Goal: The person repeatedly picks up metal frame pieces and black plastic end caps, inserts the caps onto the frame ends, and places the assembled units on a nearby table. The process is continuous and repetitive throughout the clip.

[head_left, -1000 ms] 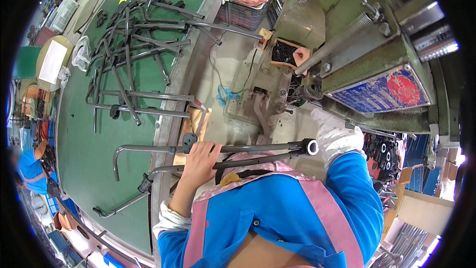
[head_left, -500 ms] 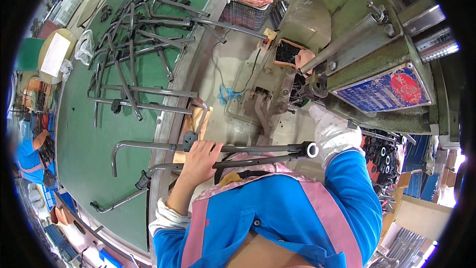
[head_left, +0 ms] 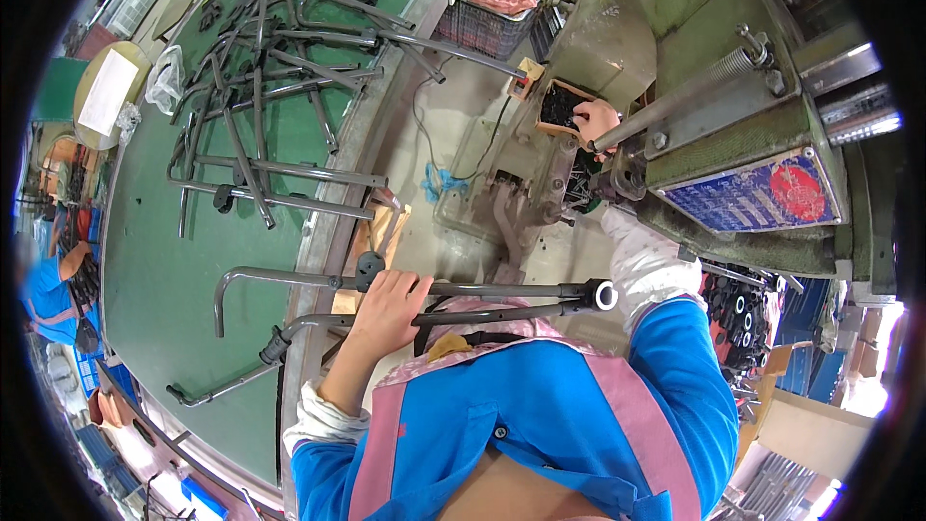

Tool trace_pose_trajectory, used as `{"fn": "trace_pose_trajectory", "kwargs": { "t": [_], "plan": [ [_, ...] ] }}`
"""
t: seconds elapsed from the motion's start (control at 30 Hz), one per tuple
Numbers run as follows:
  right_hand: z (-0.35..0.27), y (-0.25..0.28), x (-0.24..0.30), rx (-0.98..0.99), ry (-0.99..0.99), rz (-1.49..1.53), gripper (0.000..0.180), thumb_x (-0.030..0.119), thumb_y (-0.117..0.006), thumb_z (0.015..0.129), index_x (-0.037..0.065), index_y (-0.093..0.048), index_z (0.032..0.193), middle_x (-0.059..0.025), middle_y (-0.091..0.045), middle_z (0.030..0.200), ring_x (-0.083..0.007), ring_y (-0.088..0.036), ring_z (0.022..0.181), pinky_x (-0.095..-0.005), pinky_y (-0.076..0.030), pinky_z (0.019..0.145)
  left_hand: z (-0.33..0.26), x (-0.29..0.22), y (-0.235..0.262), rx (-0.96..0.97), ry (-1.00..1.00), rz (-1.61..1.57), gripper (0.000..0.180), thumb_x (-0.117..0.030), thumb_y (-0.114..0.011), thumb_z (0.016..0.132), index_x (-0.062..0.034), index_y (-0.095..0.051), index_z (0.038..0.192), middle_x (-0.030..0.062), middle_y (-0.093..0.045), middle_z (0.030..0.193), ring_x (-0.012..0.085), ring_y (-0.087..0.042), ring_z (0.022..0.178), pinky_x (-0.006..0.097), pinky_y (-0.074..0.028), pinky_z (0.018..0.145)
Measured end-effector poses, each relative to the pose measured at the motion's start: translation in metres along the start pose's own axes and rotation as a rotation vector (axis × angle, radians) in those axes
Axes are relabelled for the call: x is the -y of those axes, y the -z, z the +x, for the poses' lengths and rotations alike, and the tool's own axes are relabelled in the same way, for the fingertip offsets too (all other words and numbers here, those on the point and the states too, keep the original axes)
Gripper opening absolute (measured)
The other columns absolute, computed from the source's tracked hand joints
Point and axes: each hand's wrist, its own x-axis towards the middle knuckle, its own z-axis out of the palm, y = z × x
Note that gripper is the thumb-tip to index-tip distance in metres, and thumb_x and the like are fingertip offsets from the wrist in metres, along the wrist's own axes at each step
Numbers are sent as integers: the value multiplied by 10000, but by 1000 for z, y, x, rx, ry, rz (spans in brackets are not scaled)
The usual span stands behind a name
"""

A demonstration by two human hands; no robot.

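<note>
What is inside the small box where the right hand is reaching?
The small box holds many small dark parts, too tiny to identify. The right hand covers its right side, so what lies beneath the fingers, and the box bottom, cannot be seen.

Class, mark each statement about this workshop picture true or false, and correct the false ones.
1. The left hand grips a grey bent metal tube. True.
2. The right hand rests on the green table. False: it reaches into a small tray of dark parts by the green machine.
3. More bent tubes lie piled on the green table. True.
4. The person wears a red top. False: the blue top has pink straps.
</note>
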Motion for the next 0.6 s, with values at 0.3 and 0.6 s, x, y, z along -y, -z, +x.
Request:
{"fn": "trace_pose_trajectory", "kwargs": {
  "t": [0.3,0.6],
  "plan": [
    [2,24,62,30,-93,-11,179,202,-703,876,25,-676,864,-141,-656,819,-313,-635,747,-445,-502,661,3,-1,6,36,16,-17,606,-99,-750,640,8,-571,1209,133,-574,1058,307,-555,1038,403,-416,930],
    [1,11,17,-48,-122,166,123,106,-701,815,38,-712,916,-131,-710,803,-272,-695,731,-376,-546,660,5,2,2,16,5,-42,607,-106,-749,631,-1,-566,1201,131,-574,1042,307,-556,1022,405,-416,917]
  ]
}}
